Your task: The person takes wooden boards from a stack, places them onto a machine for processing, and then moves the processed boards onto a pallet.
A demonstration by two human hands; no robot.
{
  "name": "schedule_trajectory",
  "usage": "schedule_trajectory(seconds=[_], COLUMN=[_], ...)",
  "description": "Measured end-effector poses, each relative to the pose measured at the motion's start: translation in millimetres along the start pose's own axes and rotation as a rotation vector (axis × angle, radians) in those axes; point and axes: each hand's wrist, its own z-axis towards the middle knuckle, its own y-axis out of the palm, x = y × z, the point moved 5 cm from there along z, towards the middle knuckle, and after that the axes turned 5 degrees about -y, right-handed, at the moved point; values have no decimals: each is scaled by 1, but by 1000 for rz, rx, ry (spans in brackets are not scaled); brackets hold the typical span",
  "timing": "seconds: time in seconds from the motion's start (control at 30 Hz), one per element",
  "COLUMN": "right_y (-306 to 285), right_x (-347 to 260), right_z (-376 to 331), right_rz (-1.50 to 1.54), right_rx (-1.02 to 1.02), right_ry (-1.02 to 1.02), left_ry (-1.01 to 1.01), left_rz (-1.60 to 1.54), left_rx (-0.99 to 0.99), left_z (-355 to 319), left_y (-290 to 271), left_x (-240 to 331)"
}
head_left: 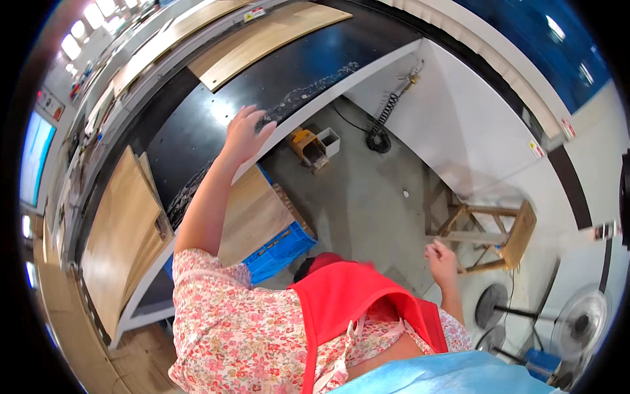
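My left hand (245, 135) reaches out over the black worktop (177, 131), close to its front edge. Its fingers are spread, and it holds nothing. Beyond it, a flat wood-grain panel (262, 43) lies on the worktop. More wood-grain boards (125, 230) rest at the left end, beside my left forearm. Off to the right, my right hand (443, 261) hangs over the floor with loosely bent fingers, slightly apart. I see nothing in it. A wooden stool (518, 236) is nearest to that hand.
A wood-grain stack (252, 210) with a blue crate (282, 253) stands below the worktop edge. A yellow-brown box (307, 148), a white bin (329, 141) and a coiled black air hose (378, 136) are farther off. Fans (581, 322) stand at the lower right.
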Motion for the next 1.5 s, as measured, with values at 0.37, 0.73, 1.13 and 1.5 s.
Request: schedule_trajectory(seconds=[0.37,0.73,1.13,1.5], right_y=[-22,-31,95,127], right_x=[-21,-116,-285,-232], right_z=[217,447,694,683], right_rz=[141,-21,-562,-664], right_rx=[-19,-227,-18,-671], right_ry=[-140,-334,-1217,-1271], left_ry=[-321,-579,-781,-819], left_rz=[176,340,295,-1844], left_rx=[160,38,368,1284], left_z=[192,293,93,2], left_y=[57,121,129,207], left_x=[-42,-33,154,277])
